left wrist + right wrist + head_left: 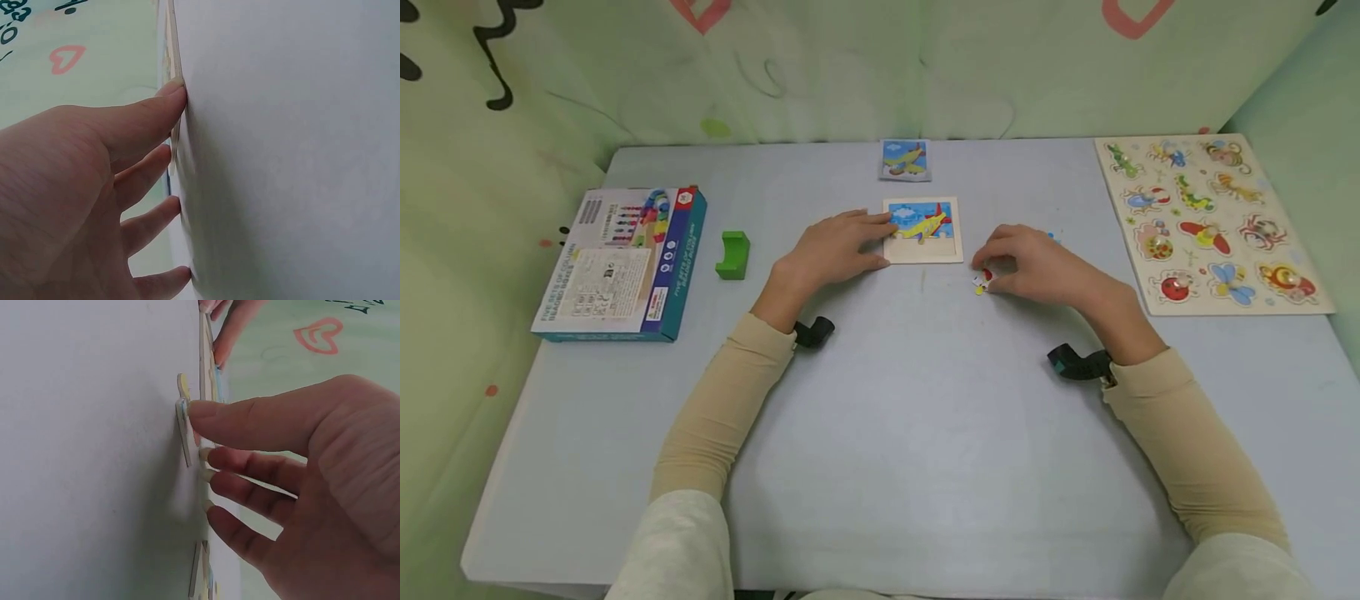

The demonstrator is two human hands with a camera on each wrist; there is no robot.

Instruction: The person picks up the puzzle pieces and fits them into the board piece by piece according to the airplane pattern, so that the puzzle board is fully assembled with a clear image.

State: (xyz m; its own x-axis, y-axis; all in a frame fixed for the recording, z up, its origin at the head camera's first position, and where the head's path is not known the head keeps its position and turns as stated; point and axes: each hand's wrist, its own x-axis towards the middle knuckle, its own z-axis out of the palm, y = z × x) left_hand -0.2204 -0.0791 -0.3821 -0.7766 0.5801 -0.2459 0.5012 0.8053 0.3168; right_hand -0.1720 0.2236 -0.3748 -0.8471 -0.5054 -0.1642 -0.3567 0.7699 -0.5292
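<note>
A small jigsaw puzzle [925,221] of a yellow airplane lies in a pale wooden tray [953,252]; the tray's lower part shows bare wood. My left hand [831,246] rests at the tray's left side, fingers extended, with the thumb [169,100] at its edge. Right of the tray, my right hand [1037,265] pinches a small puzzle piece [981,282] with white, red and yellow on it. In the right wrist view this piece [182,428] stands tilted at the thumb tip, close over the table.
Another loose piece [198,572] lies near the right hand, mostly hidden by it in the head view. An airplane picture packet [906,160] is behind the tray. At left are a green block [733,255] and a boxed set [617,262]; at right, an insect puzzle board [1213,225].
</note>
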